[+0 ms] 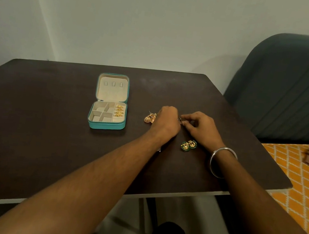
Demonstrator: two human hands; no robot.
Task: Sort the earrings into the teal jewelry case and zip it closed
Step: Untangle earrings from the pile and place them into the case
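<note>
The teal jewelry case (109, 102) lies open mid-table, gold earrings (119, 110) in its right-hand slots. To its right, the left hand (167, 121) and right hand (200, 128) both pinch a small dark earring (179, 119) between them. Gold jhumkas (150, 117) sit just beside the left hand, green earrings (189, 145) nearer the table's (48, 131) front edge.

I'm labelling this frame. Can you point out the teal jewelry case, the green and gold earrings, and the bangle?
teal jewelry case (106, 127), head view, front outer wall.
green and gold earrings (188, 145), head view, middle of the pair.
bangle (220, 162), head view, its silver band.
</note>
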